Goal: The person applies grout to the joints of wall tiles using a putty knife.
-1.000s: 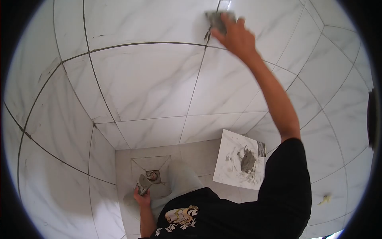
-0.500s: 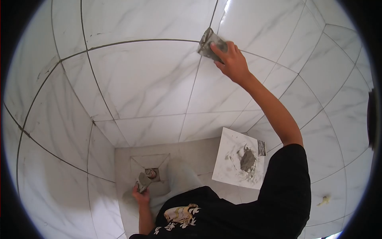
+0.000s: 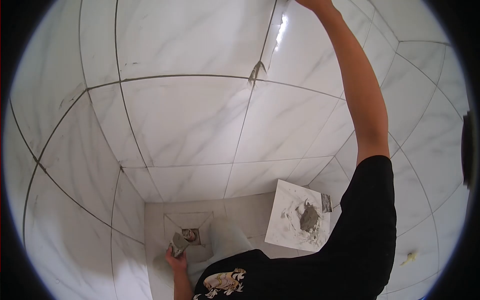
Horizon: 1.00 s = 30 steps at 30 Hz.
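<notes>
My right arm reaches up along the tiled wall [image 3: 190, 110]; only part of my right hand [image 3: 316, 4] shows at the top edge, its fingers and whatever they hold cut off by the frame. Below it, a smear of grey paste [image 3: 257, 72] sits where the dark joint lines cross. Down at the lower left, my left hand [image 3: 176, 259] is closed on a flat tool bearing grey paste [image 3: 179, 244], held beside a square floor opening with a round fitting [image 3: 189, 234].
A white board [image 3: 280, 220] with a heap of grey paste [image 3: 309, 217] lies on the floor right of my knee. A small dark patterned piece [image 3: 326, 203] is at its right edge. A yellowish scrap [image 3: 409, 258] shows at the lower right.
My right hand has moved up from the joint crossing, mostly out of the frame, uncovering the paste smear. The view has tilted slightly upward. My left hand holds its tool as before.
</notes>
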Motion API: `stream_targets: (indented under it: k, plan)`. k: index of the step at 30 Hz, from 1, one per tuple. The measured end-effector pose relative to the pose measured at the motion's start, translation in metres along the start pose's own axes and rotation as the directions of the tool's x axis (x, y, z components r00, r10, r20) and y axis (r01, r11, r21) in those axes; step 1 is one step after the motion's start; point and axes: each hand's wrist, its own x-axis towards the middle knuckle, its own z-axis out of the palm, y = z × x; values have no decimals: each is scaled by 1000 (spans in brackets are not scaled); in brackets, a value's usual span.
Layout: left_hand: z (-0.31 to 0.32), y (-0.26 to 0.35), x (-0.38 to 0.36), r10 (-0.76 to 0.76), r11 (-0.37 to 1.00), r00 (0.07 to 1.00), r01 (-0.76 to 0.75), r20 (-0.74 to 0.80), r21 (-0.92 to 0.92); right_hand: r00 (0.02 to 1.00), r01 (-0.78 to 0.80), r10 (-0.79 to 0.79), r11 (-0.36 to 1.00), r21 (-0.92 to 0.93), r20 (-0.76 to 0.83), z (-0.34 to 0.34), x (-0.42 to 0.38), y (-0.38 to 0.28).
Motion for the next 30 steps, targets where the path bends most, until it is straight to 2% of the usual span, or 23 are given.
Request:
stream_targets:
  k: [3, 5, 7, 8, 10, 13, 16, 18, 19, 21, 23, 24, 25, 26, 27, 28, 29, 30]
  plan:
    - [2, -1, -1, 16, 1000, 1000, -16, 3, 7, 987, -52, 40, 996, 72, 157, 5, -30, -17]
    - [1, -3, 4, -1, 1000, 1000, 2, -19, 30, 971, -85, 96, 995, -57, 221, 25, -86, -30]
    - [0, 1, 4, -13, 999, 999, 15, -31, 51, 970, -125, 135, 990, -65, 202, 57, -153, -39]
    - [3, 0, 2, -23, 998, 1000, 23, 9, 60, 941, -194, 201, 980, -52, 272, 62, -184, -53]
    - [6, 3, 0, -36, 996, 998, 32, 48, 82, 969, -96, 102, 995, -35, 223, 88, -245, -60]
    - [8, 1, -1, -82, 994, 995, 78, 61, 75, 951, -108, 101, 994, 10, 291, 101, -298, -73]
    - [8, -1, 4, -44, 998, 996, 40, 73, 51, 927, -138, 114, 990, 41, 357, 109, -329, -75]
    - [12, -2, -2, -15, 999, 999, 13, 43, 52, 892, -58, 42, 998, 21, 450, 110, -352, -75]
    - [11, -1, -6, -5, 999, 999, 3, 46, 50, 895, -58, 40, 998, 28, 444, 111, -364, -73]
    - [10, 1, -1, -40, 997, 993, 31, 113, 76, 815, 16, -50, 998, 64, 577, 110, -380, -69]
    - [25, 0, -10, -43, 995, 990, 30, 138, 94, 729, -40, -74, 988, 151, 681, 96, -393, -70]
    - [38, -2, -20, -62, 992, 987, 45, 147, 117, 701, -123, -104, 957, 263, 705, 90, -401, -73]
    - [63, 1, -38, -10, 998, 989, 1, 150, 60, 666, -195, -159, 906, 375, 728, 91, -411, -77]
    - [92, 9, -64, -64, 993, 977, 44, 202, 106, 622, -230, -372, 754, 616, 688, 101, -424, -77]
    - [116, 19, -84, -127, 983, 960, 88, 250, 161, 625, -432, -481, 443, 786, 614, 83, -441, -96]
    - [128, 24, -95, -90, 991, 965, 62, 244, 119, 396, -766, -538, 254, 591, 744, 48, -450, -120]
    - [138, 28, -103, -138, 987, 939, 102, 315, 128, 307, -813, -598, 241, 531, 741, 21, -466, -137]
    - [146, 34, -112, -184, 980, 902, 137, 390, 145, 404, -711, -674, 193, 676, 618, 5, -485, -154]
